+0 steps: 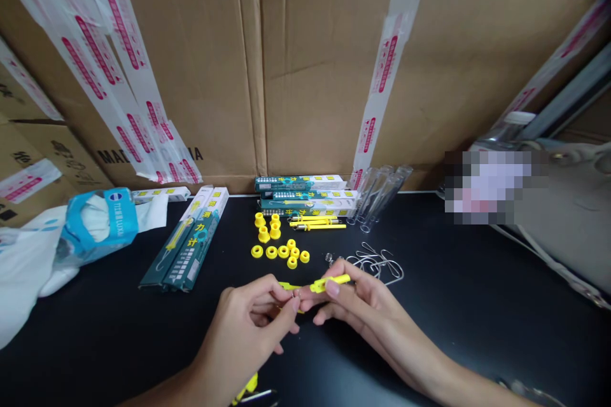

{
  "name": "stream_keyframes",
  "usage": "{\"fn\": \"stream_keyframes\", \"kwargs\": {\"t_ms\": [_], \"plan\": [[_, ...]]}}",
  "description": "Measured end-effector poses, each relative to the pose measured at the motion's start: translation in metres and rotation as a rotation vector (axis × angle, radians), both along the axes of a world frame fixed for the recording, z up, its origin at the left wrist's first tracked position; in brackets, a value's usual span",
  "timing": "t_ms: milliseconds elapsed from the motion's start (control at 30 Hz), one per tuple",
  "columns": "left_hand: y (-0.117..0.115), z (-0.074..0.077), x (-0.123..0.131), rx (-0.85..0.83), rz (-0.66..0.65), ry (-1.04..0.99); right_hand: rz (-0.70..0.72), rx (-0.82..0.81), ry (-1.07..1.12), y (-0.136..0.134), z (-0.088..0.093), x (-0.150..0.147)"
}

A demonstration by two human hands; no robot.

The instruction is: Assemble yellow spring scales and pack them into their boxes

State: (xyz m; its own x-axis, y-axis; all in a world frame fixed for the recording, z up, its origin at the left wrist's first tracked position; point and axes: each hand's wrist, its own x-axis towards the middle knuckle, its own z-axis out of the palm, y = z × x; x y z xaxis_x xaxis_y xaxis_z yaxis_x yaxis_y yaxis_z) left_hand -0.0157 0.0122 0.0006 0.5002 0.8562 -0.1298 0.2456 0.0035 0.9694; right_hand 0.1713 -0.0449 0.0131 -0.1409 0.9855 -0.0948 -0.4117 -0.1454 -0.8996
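Observation:
Over the black table [458, 305] my two hands meet at the centre. My left hand [252, 324] is pinched on a small yellow piece [286, 286] with a little metal ring at its tip. My right hand [353, 305] is closed on a yellow rod [331, 282] that points right. The two yellow parts nearly touch end to end. Just behind my hands lie several yellow caps [279, 248] and bent wire hooks [377, 262].
Green and white boxes lie at the left [188, 241] and stacked at the back [305, 196], with yellow rods [317, 222] and clear tubes [379, 197] beside them. A blue tissue pack [98, 222] and white bag sit far left. Cardboard boxes [310, 63] wall the back.

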Motion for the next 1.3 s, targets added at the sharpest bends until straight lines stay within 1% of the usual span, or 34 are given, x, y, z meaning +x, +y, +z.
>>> {"fn": "stream_keyframes", "kwargs": {"t_ms": [100,200,400,600,767,833,933,1033,1100,1200,1300], "plan": [[0.0,0.008,0.001,0.009,-0.014,0.012,-0.026,0.003,-0.027,0.0,0.001,0.001],[0.0,0.013,0.002,0.013,-0.014,0.004,-0.035,0.007,-0.03,0.0,0.001,0.001],[0.003,0.014,0.002,-0.056,0.007,0.008,-0.018,0.022,-0.07,-0.003,0.003,0.001],[0.005,0.021,0.001,0.007,-0.005,0.026,0.015,0.048,-0.183,-0.008,0.012,-0.001],[0.005,0.022,0.001,0.041,-0.012,0.082,0.042,0.096,-0.209,-0.012,0.009,-0.003],[0.006,0.021,0.001,0.092,-0.024,0.112,0.056,0.107,-0.229,-0.015,0.006,-0.003],[0.006,0.019,0.001,0.233,-0.027,0.167,0.045,0.139,-0.289,-0.018,0.001,-0.002],[0.003,0.017,0.001,0.383,-0.033,0.206,-0.058,0.18,-0.401,-0.016,-0.003,0.0],[0.0,0.015,0.001,0.455,-0.035,0.219,-0.14,0.198,-0.474,-0.012,-0.005,0.001],[-0.003,0.014,0.002,0.522,-0.028,0.209,-0.195,0.238,-0.515,-0.009,-0.006,0.002],[-0.004,0.013,0.002,0.554,-0.023,0.185,-0.167,0.252,-0.504,-0.008,-0.006,0.001]]}}
